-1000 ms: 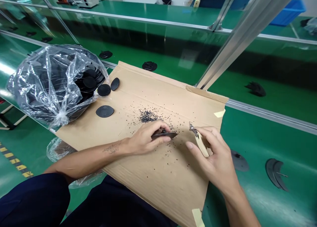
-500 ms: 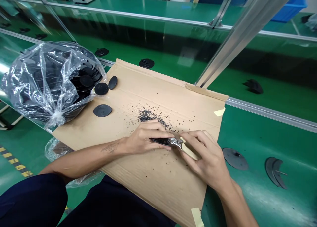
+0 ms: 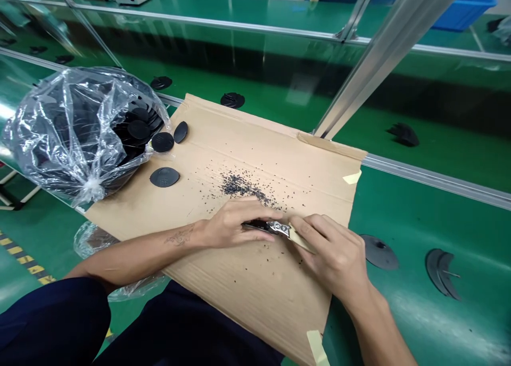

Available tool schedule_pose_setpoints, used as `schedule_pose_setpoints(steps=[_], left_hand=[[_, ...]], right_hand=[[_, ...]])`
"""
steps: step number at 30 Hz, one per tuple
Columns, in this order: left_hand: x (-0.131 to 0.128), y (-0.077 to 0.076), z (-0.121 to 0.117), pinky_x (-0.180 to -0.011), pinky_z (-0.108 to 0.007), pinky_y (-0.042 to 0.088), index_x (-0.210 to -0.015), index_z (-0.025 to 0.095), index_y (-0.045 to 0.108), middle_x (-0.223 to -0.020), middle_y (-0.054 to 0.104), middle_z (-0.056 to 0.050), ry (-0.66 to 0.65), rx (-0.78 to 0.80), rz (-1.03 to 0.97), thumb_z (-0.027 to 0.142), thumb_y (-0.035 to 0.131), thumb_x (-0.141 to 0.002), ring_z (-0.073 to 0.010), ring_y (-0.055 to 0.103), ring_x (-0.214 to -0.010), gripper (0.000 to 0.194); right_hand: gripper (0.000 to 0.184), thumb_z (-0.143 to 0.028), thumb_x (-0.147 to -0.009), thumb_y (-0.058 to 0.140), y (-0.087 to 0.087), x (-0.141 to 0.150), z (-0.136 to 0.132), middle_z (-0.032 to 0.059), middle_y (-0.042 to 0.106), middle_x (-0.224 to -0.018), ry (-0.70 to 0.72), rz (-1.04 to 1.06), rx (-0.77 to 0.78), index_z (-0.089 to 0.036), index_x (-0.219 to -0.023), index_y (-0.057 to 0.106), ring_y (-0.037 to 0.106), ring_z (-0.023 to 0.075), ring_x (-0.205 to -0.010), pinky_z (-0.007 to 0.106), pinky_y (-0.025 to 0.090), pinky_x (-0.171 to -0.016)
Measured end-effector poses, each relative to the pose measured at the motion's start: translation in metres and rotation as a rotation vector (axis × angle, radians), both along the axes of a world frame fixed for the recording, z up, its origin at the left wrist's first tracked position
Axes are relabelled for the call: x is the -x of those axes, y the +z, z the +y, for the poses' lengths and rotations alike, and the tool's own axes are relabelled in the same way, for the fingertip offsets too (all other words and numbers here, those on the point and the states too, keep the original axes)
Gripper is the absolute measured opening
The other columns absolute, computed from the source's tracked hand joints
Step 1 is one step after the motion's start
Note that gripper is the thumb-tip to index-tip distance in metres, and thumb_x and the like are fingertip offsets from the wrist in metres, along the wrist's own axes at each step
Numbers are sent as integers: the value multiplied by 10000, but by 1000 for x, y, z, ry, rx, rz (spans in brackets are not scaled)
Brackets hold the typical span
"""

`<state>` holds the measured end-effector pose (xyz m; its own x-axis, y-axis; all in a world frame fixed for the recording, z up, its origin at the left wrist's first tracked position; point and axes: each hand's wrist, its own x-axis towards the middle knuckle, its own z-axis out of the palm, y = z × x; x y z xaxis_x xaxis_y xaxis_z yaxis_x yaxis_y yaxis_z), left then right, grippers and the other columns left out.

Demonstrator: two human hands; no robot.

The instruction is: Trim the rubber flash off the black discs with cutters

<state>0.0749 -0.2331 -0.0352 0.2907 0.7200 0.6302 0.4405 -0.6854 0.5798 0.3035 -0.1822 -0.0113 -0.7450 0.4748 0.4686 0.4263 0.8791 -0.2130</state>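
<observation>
Over the cardboard sheet point(image 3: 223, 270), my left hand point(image 3: 235, 221) is closed on a thin black plastic disc point(image 3: 255, 225), pinched by its edges and partly hidden by the fingers. My right hand point(image 3: 331, 249) grips nippers point(image 3: 300, 239) with cream handles. Their metal jaws point(image 3: 278, 228) meet the disc at its right end, between the left fingertips. Just beyond the hands, a heap of tiny black clippings point(image 3: 239, 186) is scattered over the cardboard. A flat black disc point(image 3: 165, 177) lies to the left of the heap.
A clear plastic bag point(image 3: 75, 137) full of black discs stands at the left, with two more discs point(image 3: 163, 141) by its mouth. To the right, a grey disc point(image 3: 379, 252) and curved black pieces point(image 3: 442, 273) lie on the green table. A metal post point(image 3: 371, 62) rises behind the cardboard.
My right hand has moved left, bringing the nippers from apart to the disc in my left hand. Over the last half second the handles have squeezed closer together.
</observation>
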Motion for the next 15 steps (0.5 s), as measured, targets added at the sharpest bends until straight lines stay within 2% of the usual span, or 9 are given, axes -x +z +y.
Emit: schedule_pose_setpoints(steps=[3, 10, 15], left_hand=[[-1, 0, 0, -686, -234, 549, -1161, 133, 637, -944, 757, -70, 16, -47, 5, 327, 662, -955, -108, 635, -712, 284], [2, -1, -2, -667, -229, 535, -1071, 165, 682, -856, 709, -34, 75, -83, 97, 313, 650, -964, -112, 635, -724, 186], [3, 1, -3, -668, -234, 543, -1183, 149, 658, -837, 685, -35, 164, -30, 127, 315, 624, -979, -113, 613, -719, 266]], right_hand=[[166, -205, -1000, 547, -1, 1, -1, 27, 705, -811, 0, 12, 8, -197, -1080, 692, 606, 140, -689, 263, 405, -555], [148, -231, -1000, 545, -3, 1, 1, 24, 657, -797, -91, -19, 21, -193, -1062, 674, 568, 140, -685, 270, 388, -583], [194, -244, -993, 534, -7, 1, 4, 58, 661, -880, -135, -57, 15, -201, -1137, 657, 566, 196, -767, 321, 403, -644]])
